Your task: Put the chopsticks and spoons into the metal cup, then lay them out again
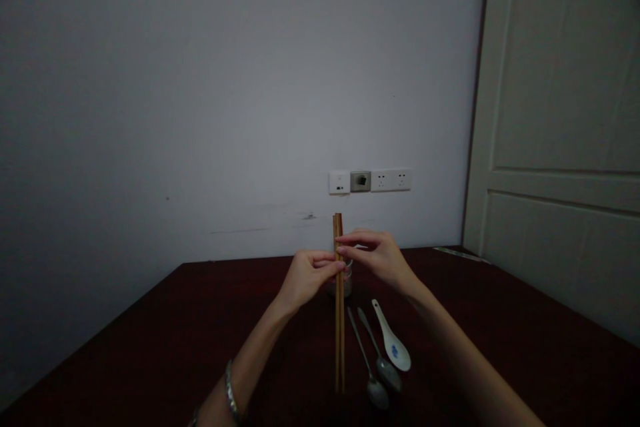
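A few wooden chopsticks (339, 320) stand bunched together, nearly upright, over the middle of the table. My left hand (313, 275) pinches them between thumb and fingers from the left. Slightly higher, my right hand (375, 253) grips the same bunch with thumb and fingertips. Behind the chopsticks is a clear glass cup (348, 283), partly hidden by them and my hands. To their right lie a long-handled metal spoon (377, 393), a second metal spoon (389, 373) and a white ceramic soup spoon (399, 353) with a blue mark.
The dark red table (150, 327) reaches back to a pale wall (250, 113). Wall sockets (391, 180) sit above its far edge. A white panelled door (560, 113) stands on the right, and a thin flat strip (460, 254) lies at the back right.
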Tool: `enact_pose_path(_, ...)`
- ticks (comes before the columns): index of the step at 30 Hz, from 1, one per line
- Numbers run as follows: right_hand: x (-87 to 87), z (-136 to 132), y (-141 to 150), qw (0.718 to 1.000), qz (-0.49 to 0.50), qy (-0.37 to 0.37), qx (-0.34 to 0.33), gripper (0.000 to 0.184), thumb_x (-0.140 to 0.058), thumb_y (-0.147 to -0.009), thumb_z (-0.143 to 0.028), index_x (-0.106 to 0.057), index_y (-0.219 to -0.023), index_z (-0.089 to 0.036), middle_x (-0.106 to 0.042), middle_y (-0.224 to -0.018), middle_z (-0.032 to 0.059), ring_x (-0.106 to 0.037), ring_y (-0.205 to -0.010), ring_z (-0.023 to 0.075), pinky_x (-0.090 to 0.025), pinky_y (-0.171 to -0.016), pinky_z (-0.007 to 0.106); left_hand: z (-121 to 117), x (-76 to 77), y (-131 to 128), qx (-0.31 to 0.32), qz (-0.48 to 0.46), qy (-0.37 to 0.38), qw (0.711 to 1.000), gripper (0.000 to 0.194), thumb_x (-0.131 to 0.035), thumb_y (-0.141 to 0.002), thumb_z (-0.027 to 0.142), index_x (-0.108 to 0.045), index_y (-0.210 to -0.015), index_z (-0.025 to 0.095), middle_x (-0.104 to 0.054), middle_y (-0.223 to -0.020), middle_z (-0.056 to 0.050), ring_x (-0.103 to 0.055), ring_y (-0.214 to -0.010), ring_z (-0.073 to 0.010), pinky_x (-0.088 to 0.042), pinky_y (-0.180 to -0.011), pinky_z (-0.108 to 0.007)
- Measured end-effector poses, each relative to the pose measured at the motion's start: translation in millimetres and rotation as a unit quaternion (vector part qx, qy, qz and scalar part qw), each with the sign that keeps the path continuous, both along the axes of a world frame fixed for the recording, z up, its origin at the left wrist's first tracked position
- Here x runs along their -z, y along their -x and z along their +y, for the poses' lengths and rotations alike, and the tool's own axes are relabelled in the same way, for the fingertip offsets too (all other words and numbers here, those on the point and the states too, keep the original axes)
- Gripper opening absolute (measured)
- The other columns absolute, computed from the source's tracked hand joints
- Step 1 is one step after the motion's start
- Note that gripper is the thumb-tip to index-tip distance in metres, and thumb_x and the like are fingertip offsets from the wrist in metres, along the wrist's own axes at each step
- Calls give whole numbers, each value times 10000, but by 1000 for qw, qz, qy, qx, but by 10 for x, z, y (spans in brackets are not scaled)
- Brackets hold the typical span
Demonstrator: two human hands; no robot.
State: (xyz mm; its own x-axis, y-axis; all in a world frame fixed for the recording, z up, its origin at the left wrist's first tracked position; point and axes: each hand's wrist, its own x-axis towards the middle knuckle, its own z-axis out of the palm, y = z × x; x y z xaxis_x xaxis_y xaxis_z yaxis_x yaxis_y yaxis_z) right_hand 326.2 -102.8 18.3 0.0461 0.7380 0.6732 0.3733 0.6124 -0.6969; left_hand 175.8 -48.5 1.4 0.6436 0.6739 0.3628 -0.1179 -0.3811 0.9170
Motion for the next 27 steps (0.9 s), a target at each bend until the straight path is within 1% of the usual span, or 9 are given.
enact_pose_path(5,10,10,-38,1000,-24,-19,-3,227,-644,-684,-340,-698,-824,-170,-634,-747,55,-575,-708,157,-445,-647,291,-2,4,-9,5,7,10,1000,281,-646,-673,327,-685,-803,80,-684,-779,-113,-629,-678,-177,-492,-637,-263)
enact_pose_path(12,-13,-24,-25,999,-30,-15,2,242,-636,-687,-354,-701,-824,-165,-626,-726,48,-564,-688,151,-433,-616,277,-50,-27,-2,9,5,18,1000,272,-659,-663,312,-687,-783,70,-682,-734,-107,-626,-641,-170,-495,-615,-261)
enact_pose_path(20,-1,-16,19,1000,-2,-3,13,224,-639,-674,-334,-700,-809,-167,-652,-749,49,-582,-700,157,-457,-635,287,-61,-23,-10,9,-13,37,999,262,-675,-646,320,-680,-740,74,-680,-711,-104,-629,-633,-176,-504,-604,-268)
enact_pose_path(25,8,-4,1,998,45,40,27,373,-654,-644,-380,-666,-956,-175,-679,-802,44,-608,-727,168,-484,-707,335,-17,-16,-9,2,-25,54,998,297,-684,-637,323,-679,-796,72,-682,-720,-106,-632,-644,-175,-508,-622,-277)
enact_pose_path(27,39,0,-28,993,85,70,28,402,-654,-640,-400,-665,-958,-155,-688,-791,59,-621,-715,176,-489,-728,361,17,-27,12,-9,-30,66,997,307,-689,-632,317,-676,-817,72,-683,-733,-109,-634,-656,-175,-510,-624,-274)
